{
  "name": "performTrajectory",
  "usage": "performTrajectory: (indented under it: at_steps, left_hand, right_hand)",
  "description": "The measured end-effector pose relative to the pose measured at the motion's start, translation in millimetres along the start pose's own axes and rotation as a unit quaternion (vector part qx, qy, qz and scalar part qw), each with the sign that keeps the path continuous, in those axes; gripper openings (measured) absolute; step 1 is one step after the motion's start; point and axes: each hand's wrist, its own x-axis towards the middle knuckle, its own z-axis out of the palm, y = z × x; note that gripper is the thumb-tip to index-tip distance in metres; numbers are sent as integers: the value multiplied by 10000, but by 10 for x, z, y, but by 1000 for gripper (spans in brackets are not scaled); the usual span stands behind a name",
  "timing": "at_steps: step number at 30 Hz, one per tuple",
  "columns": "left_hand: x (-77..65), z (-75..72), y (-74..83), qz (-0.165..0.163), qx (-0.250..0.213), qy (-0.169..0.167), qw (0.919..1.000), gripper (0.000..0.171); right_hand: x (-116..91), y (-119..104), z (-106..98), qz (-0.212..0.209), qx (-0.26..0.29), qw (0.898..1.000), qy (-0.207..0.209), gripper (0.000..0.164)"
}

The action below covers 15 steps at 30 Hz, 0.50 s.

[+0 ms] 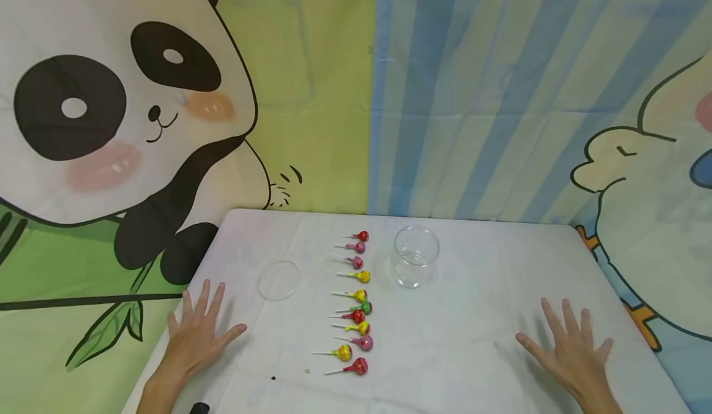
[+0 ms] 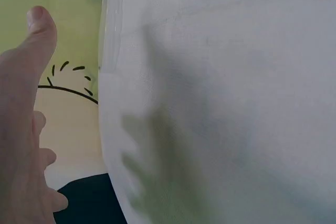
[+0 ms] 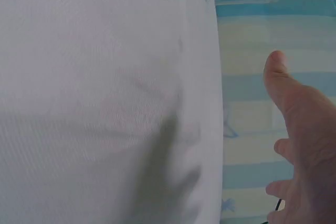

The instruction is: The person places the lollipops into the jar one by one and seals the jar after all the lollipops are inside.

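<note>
Spread flat with fingers apart, the left hand (image 1: 196, 338) hovers over the table's left side and holds nothing. Closest to it lies a clear round lid (image 1: 279, 299), which also shows edge-on in the left wrist view. The right hand (image 1: 573, 352) is likewise spread and empty on the right side, its shadow falling on the cloth. Between the hands, several wrapped lollipops (image 1: 360, 343) form a column, sticks pointing left, in red, pink, yellow and green. Right of the column's far end stands an upright clear jar (image 1: 411, 275) with nothing inside.
A white cloth covers the table (image 1: 456, 340). Behind it hangs a curtain (image 1: 478, 92) with a panda print and blue stripes. A small dark speck (image 1: 273, 377) and a black object (image 1: 199, 408) lie at the near left.
</note>
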Motion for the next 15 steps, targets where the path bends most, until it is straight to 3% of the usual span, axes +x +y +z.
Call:
performTrajectory:
  at_steps: [4, 9, 11, 15]
  left_hand:
    - [85, 48, 60, 276, -13, 277, 9992, 80]
    - [271, 98, 266, 547, -234, 471, 9971, 61]
    - [362, 125, 364, 679, -365, 542, 9955, 58]
    - [579, 148, 567, 879, -807, 448, 9918, 55]
  right_hand:
    - [24, -173, 22, -464, 1002, 9939, -73, 94]
    - [119, -524, 55, -918, 2607, 9606, -296, 85]
    - [179, -661, 77, -1024, 2931, 9494, -470, 85]
    - [331, -946, 197, -1074, 3156, 9408, -613, 90]
